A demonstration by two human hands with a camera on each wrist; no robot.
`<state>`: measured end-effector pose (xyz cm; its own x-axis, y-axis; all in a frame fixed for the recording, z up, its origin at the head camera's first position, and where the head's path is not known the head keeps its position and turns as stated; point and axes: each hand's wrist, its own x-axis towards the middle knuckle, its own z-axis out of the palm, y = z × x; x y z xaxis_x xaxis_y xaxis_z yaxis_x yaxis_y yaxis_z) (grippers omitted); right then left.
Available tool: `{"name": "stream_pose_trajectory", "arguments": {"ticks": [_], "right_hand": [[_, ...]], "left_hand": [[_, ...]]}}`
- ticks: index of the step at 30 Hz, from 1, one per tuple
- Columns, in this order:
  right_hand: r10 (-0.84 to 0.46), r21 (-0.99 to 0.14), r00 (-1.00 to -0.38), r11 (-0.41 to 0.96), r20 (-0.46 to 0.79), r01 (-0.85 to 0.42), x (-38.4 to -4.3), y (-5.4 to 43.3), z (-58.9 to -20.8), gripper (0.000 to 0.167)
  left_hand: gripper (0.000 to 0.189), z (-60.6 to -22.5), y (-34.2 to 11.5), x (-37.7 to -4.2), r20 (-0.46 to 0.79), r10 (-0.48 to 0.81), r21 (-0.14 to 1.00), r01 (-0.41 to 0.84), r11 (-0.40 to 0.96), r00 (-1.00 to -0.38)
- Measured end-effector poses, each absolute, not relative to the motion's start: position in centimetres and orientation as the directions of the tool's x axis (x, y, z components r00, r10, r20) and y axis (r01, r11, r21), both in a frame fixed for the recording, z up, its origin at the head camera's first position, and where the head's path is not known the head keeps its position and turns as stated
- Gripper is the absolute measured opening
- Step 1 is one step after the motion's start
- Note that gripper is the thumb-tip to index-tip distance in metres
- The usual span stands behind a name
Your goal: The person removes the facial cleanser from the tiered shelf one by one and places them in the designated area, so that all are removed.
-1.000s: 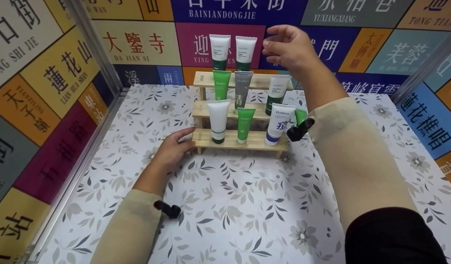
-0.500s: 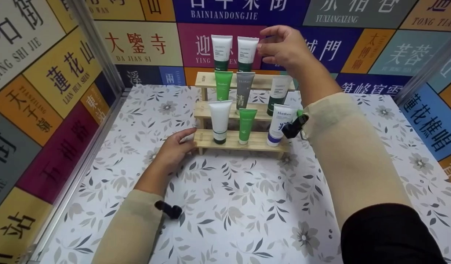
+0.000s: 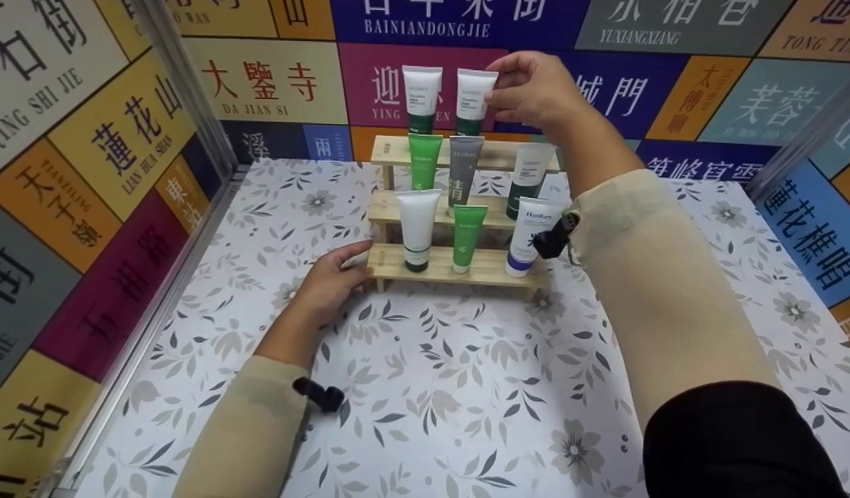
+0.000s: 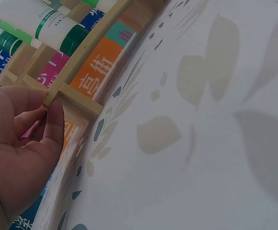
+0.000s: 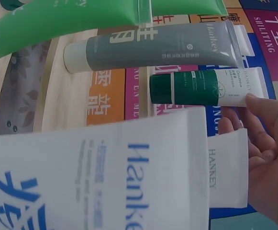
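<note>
My right hand (image 3: 535, 90) pinches the upper right edge of a white and dark-green squeeze tube (image 3: 472, 100) above the stand's top step. In the right wrist view the thumb lies on that tube's white end. Whether its base touches the step is hard to see. A matching tube (image 3: 422, 97) stands to its left. My left hand (image 3: 331, 280) grips the left end of the bottom step of a three-step wooden stand (image 3: 490, 264). In the left wrist view its thumb and fingers close around the wood corner (image 4: 50, 98).
A green tube (image 3: 423, 162), a grey tube (image 3: 464, 169) and another white-green tube (image 3: 528, 176) stand on the middle step. Below are a white tube (image 3: 416, 228), a small green tube (image 3: 468, 238) and a white-blue tube (image 3: 528, 232). Sign-covered walls (image 3: 272, 76) surround the floral tabletop (image 3: 425, 401).
My right hand has moved left to the white and dark-green tube and taken hold of it. That tube has shifted slightly right. The left hand keeps its grip on the stand.
</note>
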<state>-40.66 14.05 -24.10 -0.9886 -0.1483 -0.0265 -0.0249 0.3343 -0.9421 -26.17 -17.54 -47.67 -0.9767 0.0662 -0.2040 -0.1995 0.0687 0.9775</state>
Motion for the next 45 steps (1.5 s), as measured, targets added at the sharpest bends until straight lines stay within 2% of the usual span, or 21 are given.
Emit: {"name": "stream_pose_trajectory", "arguments": {"ticks": [7, 22, 33, 45], "right_hand": [[-0.125, -0.955, -0.992, 0.297, -0.020, -0.018, -40.5, 16.6, -24.4, 0.039], [-0.037, -0.997, -0.999, 0.083, 0.004, -0.007, -39.4, 22.4, -26.0, 0.040], [0.061, -0.987, -0.998, -0.158, 0.032, -0.041, -38.7, 26.7, -27.6, 0.042], [0.125, -0.961, -0.992, -0.276, -0.033, -0.002, -38.0, 31.6, -30.7, 0.044]], "left_hand": [[0.054, -47.6, -17.4, -26.2, -0.213, 0.069, 0.975, -0.207, 0.083, -0.975], [0.055, -47.5, -17.6, -26.1, -0.239, 0.070, 0.969, -0.233, 0.085, -0.968], [0.054, -47.7, -17.4, -26.4, -0.224, 0.078, 0.974, -0.220, 0.053, -0.971], [0.054, -47.7, -17.6, -26.2, -0.223, 0.073, 0.974, -0.219, 0.058, -0.972]]}}
